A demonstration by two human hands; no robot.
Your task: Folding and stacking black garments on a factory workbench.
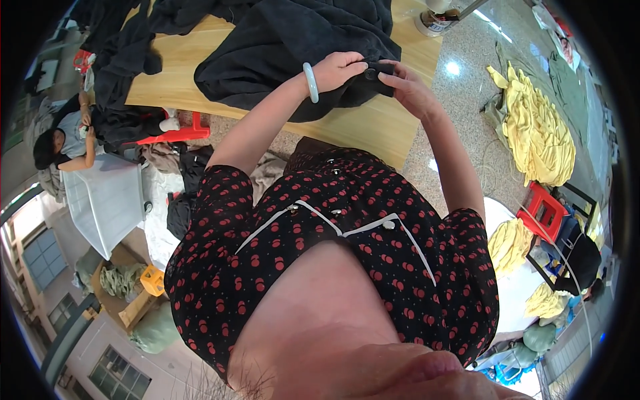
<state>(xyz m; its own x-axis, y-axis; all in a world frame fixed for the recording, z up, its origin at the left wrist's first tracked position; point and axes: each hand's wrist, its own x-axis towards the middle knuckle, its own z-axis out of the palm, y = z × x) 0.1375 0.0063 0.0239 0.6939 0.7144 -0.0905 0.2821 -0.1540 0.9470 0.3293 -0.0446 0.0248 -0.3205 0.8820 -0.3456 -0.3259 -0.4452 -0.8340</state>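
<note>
A black garment (287, 50) lies bunched on the wooden table in front of me, its folds spreading toward the far edge. My left hand (337, 71), with a pale bangle on its wrist, is closed on the garment's near right part. Opposite it, my right hand (412, 88) pinches the same stretch of cloth between thumb and fingers. A small dark round spot, perhaps a button, shows on the cloth between the two hands. The fingertips of my left hand are partly hidden in the dark fabric.
More dark clothes (127, 50) hang over the table (373, 133) at the far left. A jar (433, 23) stands at its far right corner. Yellow cloth (537, 130) lies heaped on the floor to the right, near a red stool (543, 210). Another person (73, 137) sits at the left behind a white bin (103, 197).
</note>
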